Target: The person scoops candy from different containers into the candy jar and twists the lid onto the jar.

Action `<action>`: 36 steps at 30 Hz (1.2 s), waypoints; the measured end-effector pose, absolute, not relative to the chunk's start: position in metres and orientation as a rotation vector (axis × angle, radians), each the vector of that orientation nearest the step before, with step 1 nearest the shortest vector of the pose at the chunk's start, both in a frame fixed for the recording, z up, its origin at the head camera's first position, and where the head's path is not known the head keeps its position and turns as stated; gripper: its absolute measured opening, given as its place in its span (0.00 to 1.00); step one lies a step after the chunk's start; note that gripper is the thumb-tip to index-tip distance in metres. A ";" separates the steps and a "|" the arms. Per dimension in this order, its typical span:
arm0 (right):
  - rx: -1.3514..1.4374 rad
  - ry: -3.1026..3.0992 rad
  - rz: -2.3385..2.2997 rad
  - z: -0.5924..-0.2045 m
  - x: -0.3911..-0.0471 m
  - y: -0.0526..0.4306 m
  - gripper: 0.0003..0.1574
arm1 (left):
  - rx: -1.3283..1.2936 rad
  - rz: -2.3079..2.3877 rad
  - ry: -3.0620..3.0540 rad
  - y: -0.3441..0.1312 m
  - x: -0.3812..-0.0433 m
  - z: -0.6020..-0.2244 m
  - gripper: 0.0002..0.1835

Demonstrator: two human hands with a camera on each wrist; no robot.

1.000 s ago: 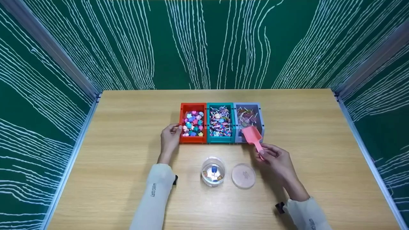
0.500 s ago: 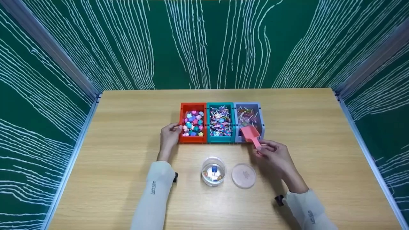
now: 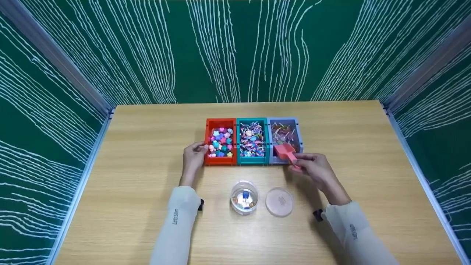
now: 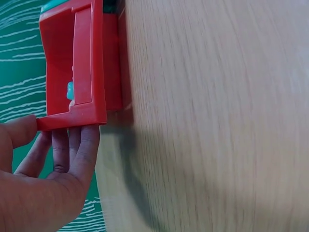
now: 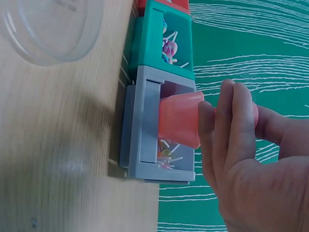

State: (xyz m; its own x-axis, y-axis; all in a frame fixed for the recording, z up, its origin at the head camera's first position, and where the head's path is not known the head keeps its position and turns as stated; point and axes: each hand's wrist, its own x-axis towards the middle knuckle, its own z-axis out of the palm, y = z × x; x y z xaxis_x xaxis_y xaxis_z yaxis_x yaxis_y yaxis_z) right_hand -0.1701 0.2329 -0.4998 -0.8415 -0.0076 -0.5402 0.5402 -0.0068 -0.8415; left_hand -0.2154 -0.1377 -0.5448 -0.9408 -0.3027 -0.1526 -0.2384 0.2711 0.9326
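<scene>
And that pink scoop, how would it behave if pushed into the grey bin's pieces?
The pink scoop is probably stiff, since its edges look crisp and squared. It's likely light, as the right hand holds just its narrow handle. Its smooth surface may let the small pieces slide off easily.

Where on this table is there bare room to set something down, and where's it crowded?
Bare table lies left of the left hand and right of the right hand; a narrow strip separates the bins from the green wall. Crowded: the middle, where jar and lid sit close together near the bins.
</scene>
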 end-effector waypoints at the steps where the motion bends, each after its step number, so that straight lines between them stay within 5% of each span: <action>1: 0.560 1.866 -1.920 -0.500 -0.172 0.232 0.32 | 0.517 -1.788 -2.452 -0.138 -0.215 -0.545 0.13; 36: 0.569 2.107 -1.818 -0.526 -0.182 0.207 0.28 | 0.539 -1.746 -2.506 -0.139 -0.215 -0.545 0.14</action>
